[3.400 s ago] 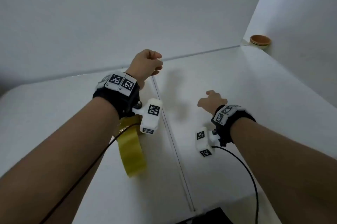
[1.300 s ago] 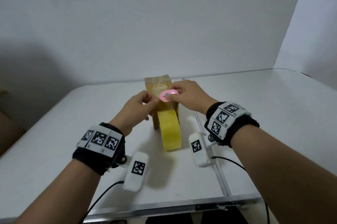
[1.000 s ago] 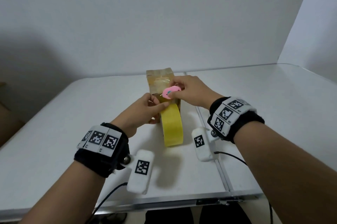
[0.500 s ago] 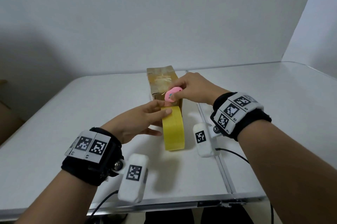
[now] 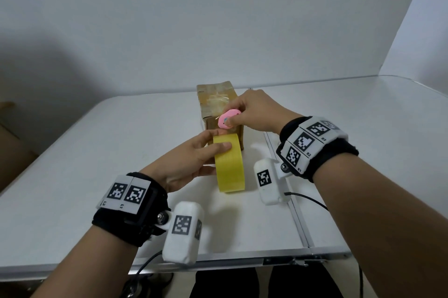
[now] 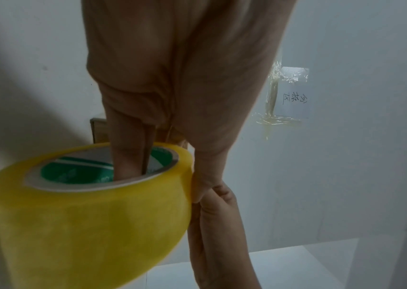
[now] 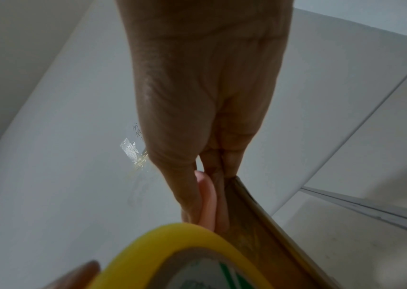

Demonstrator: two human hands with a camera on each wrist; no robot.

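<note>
Just in front of the box (image 5: 215, 101), the left hand (image 5: 191, 164) grips the tape roll (image 5: 229, 166), some fingers hooked into its core and others laid over the outer face. The roll looks light, stiff and slick outside, so the core is probably the surest hold. At the box's front edge the right hand (image 5: 257, 110) pinches a pink cutter (image 5: 228, 120). The green print inside the core is unreadable.

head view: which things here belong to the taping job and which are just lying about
In the job: yellow tape roll in the left hand; small pink tool pinched by the right hand; taped cardboard box.
Lying about: paper note taped to the wall.
</note>
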